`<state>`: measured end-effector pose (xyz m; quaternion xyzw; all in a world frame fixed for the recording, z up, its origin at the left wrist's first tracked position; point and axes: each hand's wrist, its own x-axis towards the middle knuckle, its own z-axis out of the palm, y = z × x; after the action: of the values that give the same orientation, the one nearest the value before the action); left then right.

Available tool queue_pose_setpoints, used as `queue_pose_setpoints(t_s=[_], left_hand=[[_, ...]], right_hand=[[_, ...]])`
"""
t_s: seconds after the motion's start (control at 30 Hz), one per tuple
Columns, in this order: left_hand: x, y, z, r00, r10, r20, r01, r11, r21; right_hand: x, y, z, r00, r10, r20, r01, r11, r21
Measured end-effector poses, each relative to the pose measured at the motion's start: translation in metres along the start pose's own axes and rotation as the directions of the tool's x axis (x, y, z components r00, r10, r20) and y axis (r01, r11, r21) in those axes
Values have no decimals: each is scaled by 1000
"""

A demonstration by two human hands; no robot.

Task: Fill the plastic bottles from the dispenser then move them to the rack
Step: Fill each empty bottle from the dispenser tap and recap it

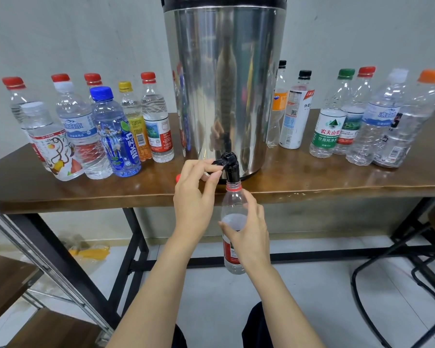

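At the steel dispenser's (pixel 224 84) six o'clock, left fingers (pixel 202 165) pinch the black tap (pixel 228 162), right fingers (pixel 251 204) grip a clear plastic bottle (pixel 232 200); drift could spill.

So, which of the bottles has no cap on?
The bottle the right hand holds under the black tap; its neck is open, while those on the table wear caps.

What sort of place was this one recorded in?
Probably a plain workroom or office corner: a steel drink dispenser on a metal-legged wooden table, plastic bottles lined along a bare wall.
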<state>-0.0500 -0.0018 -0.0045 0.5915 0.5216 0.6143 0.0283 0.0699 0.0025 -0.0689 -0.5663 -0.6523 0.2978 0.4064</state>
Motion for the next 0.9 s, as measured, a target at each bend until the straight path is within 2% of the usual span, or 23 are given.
queue_pose_setpoints(t_s=[0.9], left_hand=[[-1,1,1,1000,-23,-7,23,1000,-17]], right_hand=[[0,1,-2,1000,-3,3,3,1000,14]])
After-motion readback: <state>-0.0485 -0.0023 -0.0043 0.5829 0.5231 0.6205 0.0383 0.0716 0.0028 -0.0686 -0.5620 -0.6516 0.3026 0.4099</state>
